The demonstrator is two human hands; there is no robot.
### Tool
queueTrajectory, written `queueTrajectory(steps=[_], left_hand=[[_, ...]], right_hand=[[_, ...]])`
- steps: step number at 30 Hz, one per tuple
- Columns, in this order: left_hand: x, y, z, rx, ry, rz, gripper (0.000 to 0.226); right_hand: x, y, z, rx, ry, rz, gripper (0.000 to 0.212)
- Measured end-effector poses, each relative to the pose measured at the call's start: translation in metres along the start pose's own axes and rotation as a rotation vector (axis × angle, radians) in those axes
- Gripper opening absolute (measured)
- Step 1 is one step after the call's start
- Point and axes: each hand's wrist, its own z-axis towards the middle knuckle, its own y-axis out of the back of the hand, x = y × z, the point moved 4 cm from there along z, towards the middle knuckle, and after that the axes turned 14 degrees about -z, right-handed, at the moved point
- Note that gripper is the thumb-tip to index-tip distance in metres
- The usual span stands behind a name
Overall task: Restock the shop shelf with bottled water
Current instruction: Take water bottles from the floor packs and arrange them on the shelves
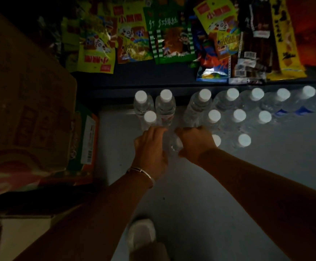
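Observation:
Several clear water bottles with white caps (pixel 238 115) stand in rows on the grey floor below a dark shelf edge (pixel 153 80). Both hands reach down between the rows. My left hand (pixel 150 147) and my right hand (pixel 195 143) close from either side around one clear bottle (pixel 172 144), whose cap is partly hidden between them. Three bottles (pixel 165 106) stand just beyond my left hand. A metal bangle sits on the left wrist.
Snack packets (pixel 134 34) hang above the shelf edge. Stacked cardboard boxes (pixel 25 110) and a green and orange carton (pixel 89 140) stand at the left. A white shoe (pixel 141 234) is on the floor near the bottom.

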Motion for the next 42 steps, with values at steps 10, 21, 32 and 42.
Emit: queueTrajectory(steps=[10, 21, 32, 42], left_hand=[[-0.017, 0.027, -0.001, -0.037, -0.052, 0.003, 0.058], [-0.184, 0.151, -0.009, 0.024, -0.133, 0.011, 0.064], [-0.468, 0.378, -0.041, 0.033, -0.373, -0.146, 0.052], [-0.713, 0.57, -0.099, -0.065, -0.658, -0.225, 0.043]], right_hand=[[-0.002, 0.023, -0.009, 0.032, 0.053, 0.116, 0.045], [-0.067, 0.223, -0.109, -0.073, 0.119, 0.376, 0.033], [-0.168, 0.564, -0.289, -0.35, 0.141, 0.258, 0.039], [-0.244, 0.841, -0.461, -0.719, 0.045, 0.467, 0.032]])
